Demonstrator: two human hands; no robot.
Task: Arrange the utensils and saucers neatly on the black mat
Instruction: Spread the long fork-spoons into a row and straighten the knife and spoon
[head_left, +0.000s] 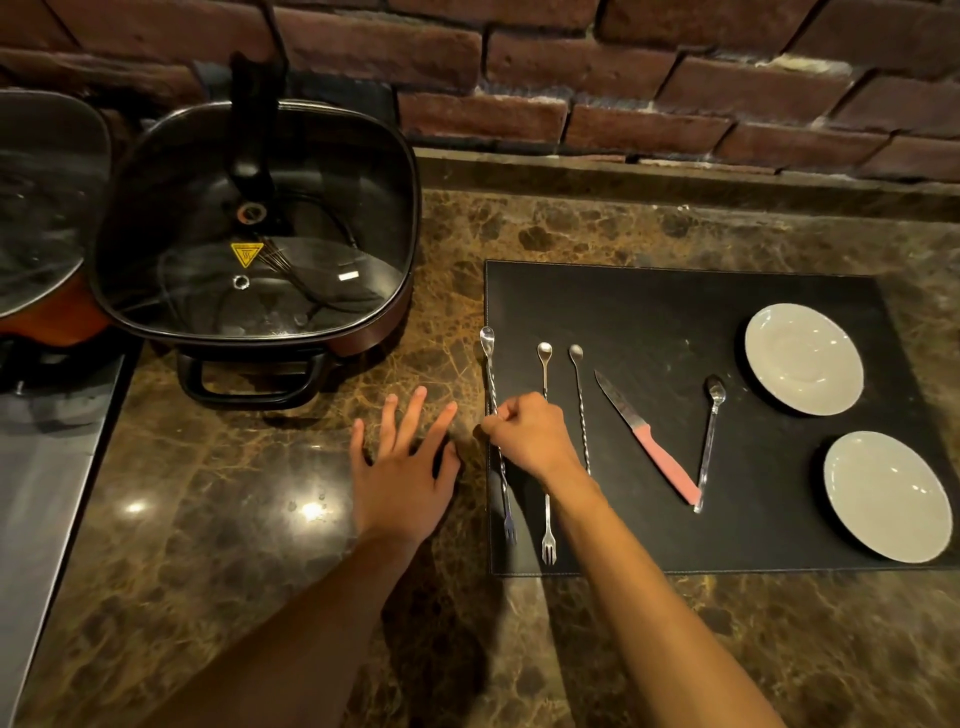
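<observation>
Utensils (582, 410) and saucers (803, 358) lie on black mat (675, 312); marble counter (260, 493), brick wall (623, 78).

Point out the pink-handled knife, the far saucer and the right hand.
pink-handled knife (666, 466): head view, on the pink handle.
far saucer (803, 359): head view, centre of its well.
right hand (524, 429): head view, back of the closed hand.

- The left hand (402, 480) is bare, with no ring or glove.
- The right hand (527, 435) is bare too, with no watch or band at the wrist.
- Both forearms are uncovered; no sleeve shows anywhere in view.
</observation>
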